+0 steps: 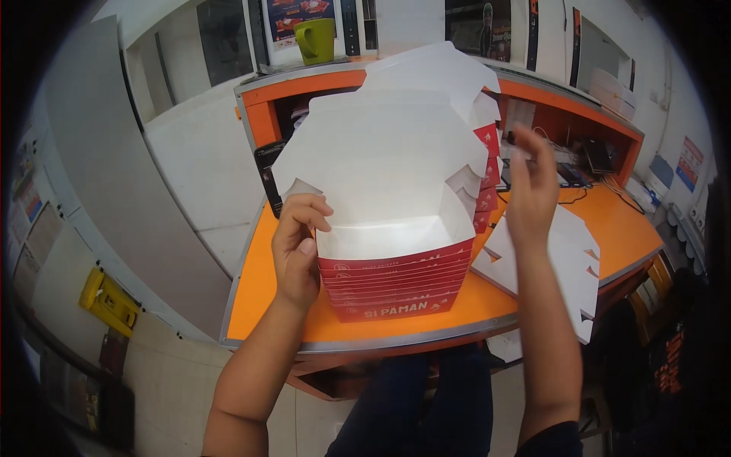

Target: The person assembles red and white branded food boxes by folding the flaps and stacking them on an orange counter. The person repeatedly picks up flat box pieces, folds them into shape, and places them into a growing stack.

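Observation:
A stack of nested red paper food boxes [396, 293] stands near the front edge of the orange desk, their white insides facing up. The top box has its white lid [381, 145] raised at the back. My left hand [298, 240] is closed on the left wall of the top box, thumb outside and fingers bent over the rim. To the right of the stack, my right hand [533, 186] is lifted with its fingers loosely bent and apart, holding nothing. Beneath it lie flat white box blanks [560, 263] with cut slots.
Behind the raised lid stands another stack of red and white boxes [487, 179]. The orange desk [263, 293] has a raised shelf with a green mug [314, 42] on top. A black device [268, 171] leans at the left; cables and a dark wallet-like thing [598, 156] are at the right.

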Motion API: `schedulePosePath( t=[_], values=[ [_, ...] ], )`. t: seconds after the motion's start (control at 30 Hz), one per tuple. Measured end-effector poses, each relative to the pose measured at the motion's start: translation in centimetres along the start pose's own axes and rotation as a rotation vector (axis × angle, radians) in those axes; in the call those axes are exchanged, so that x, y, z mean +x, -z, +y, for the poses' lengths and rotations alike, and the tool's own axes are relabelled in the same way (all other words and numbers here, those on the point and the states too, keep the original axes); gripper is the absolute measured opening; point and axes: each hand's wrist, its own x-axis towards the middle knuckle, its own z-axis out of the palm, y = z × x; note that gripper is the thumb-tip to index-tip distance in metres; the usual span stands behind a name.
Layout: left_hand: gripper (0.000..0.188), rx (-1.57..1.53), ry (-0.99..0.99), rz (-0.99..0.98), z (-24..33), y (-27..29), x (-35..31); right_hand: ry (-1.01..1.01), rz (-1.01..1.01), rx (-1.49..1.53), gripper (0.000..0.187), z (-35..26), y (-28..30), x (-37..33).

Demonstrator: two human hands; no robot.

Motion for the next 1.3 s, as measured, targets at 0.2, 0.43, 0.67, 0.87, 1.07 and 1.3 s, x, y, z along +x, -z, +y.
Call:
schedulePosePath(
  t=[0.2,0.43,0.67,0.87,1.07,1.3],
  values=[
    [0.047,-0.075,0.022,0.029,0.2,-0.1,0.3,0.058,-0.35,-0.434,0.031,3.3,1.4,6.3],
    [0.048,0.066,-0.014,-0.003,-0.1,0.2,0.1,0.185,-0.007,-0.47,0.02,0.7,1.2,8.5],
    [0.053,0.108,-0.051,0.023,-0.3,0.0,-0.1,-0.047,-0.065,0.114,0.018,-4.3,4.7,6.5],
    [0.077,0.133,-0.137,0.154,0.4,-1.6,0.3,-0.206,-0.423,0.33,0.015,-8.9,5.8,0.8],
    [0.1,0.184,-0.026,0.156,0.4,-1.8,-0.4,-0.237,-0.497,0.251,0.027,-10.3,4.3,-1.0],
    [0.106,-0.001,0.156,0.134,1.1,-1.8,-0.4,-0.353,-0.465,0.35,0.042,-9.9,2.9,-2.1]
  ],
)
